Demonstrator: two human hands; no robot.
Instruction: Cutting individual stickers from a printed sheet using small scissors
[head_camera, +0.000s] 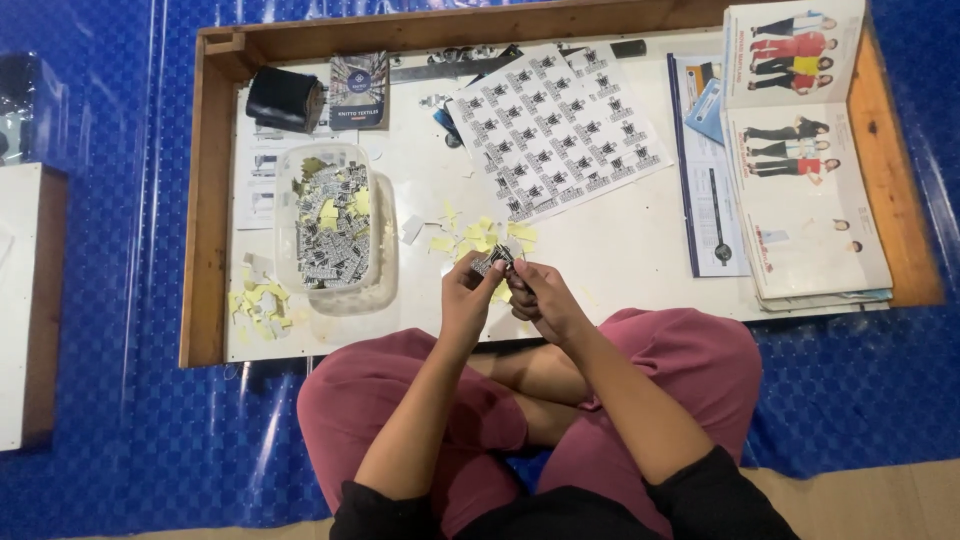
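From up here I see both hands meeting over the near edge of the low wooden tray table (205, 200), and I take that edge as my landmark. The left hand (467, 295) pinches a small black-and-white printed sticker label (494, 259) between thumb and fingertips, closed on it. The right hand (540, 297) curls in beside it, fingertips at the same label, apparently picking at its backing; I cannot tell how firmly it grips. Held close over the table, the peelings can fall onto it.

Just beyond the hands lie yellow backing scraps (470, 236), more at the table's near left corner. Left of the hands stands a clear plastic tub (385, 235) full of cut labels, within easy reach. Further back lies an uncut label sheet (560, 130), and toward the right side a stack of clothing catalogues (805, 200). A dark roll (285, 98) sits at the far left corner.
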